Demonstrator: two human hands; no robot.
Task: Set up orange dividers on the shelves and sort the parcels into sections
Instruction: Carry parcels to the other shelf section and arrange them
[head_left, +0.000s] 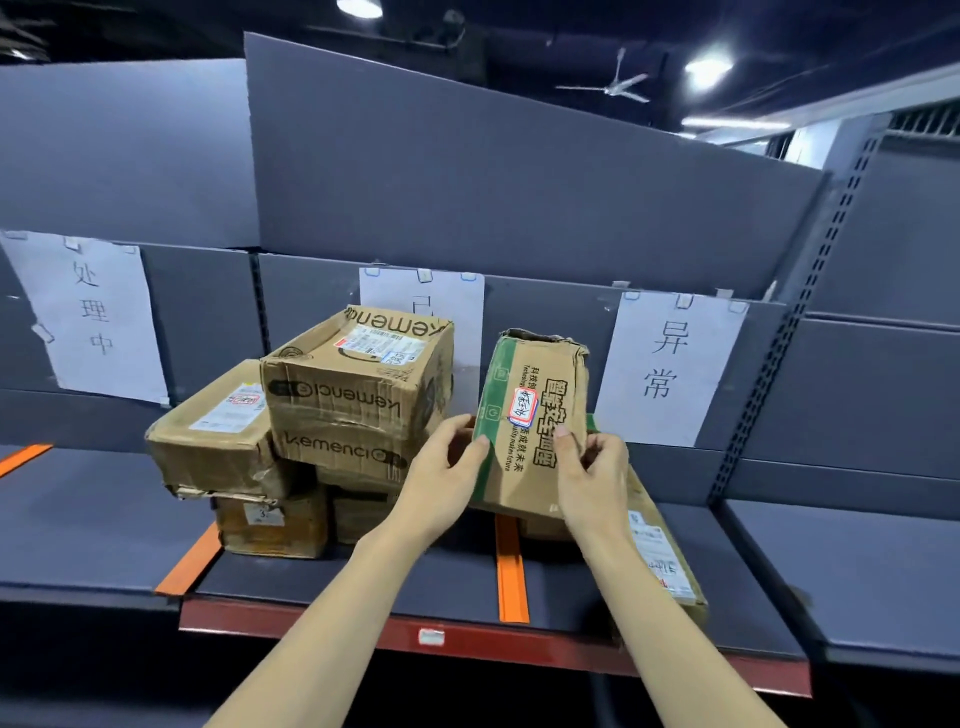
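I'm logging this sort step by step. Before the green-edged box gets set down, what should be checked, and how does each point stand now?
1. Hold on the green-edged box: left hand and right hand grip its two sides: ok.
2. Orange divider between sections lies flat on the shelf: ok.
3. Which side of the divider the box will land on: it hangs over the divider: cannot tell.
4. Room on the right: a flat parcel already lies there: not ok for bare shelf.
5. Stack of Kemenci boxes on the left sits tilted and uneven: not ok.
6. Handwritten sticker faces the camera: ok.
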